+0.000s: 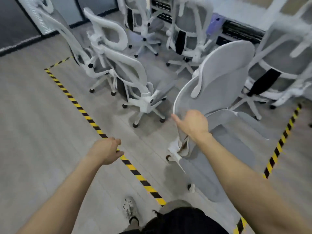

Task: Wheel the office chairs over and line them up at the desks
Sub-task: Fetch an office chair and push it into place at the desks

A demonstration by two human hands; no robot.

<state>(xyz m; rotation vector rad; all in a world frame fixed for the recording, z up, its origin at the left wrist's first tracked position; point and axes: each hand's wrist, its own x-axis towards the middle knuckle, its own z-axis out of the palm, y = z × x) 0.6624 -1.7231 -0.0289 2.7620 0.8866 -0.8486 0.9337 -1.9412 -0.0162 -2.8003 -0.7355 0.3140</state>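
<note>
A grey mesh office chair with a white frame [219,85] stands right in front of me, its backrest toward me. My right hand [192,123] grips the top edge of that backrest, thumb sticking out to the left. My left hand [106,150] hangs over the floor with loosely curled fingers and holds nothing. A second chair [135,76] stands just left of the held one, apart from both hands. A third chair [79,48] is behind it at the left.
Several more white-and-grey chairs [273,61] crowd the back and right, near desks [241,10] along the far wall. Yellow-black floor tape [87,117] marks off a rectangle around the chairs. Bare wood floor lies to the left. My shoe [130,210] is at the bottom.
</note>
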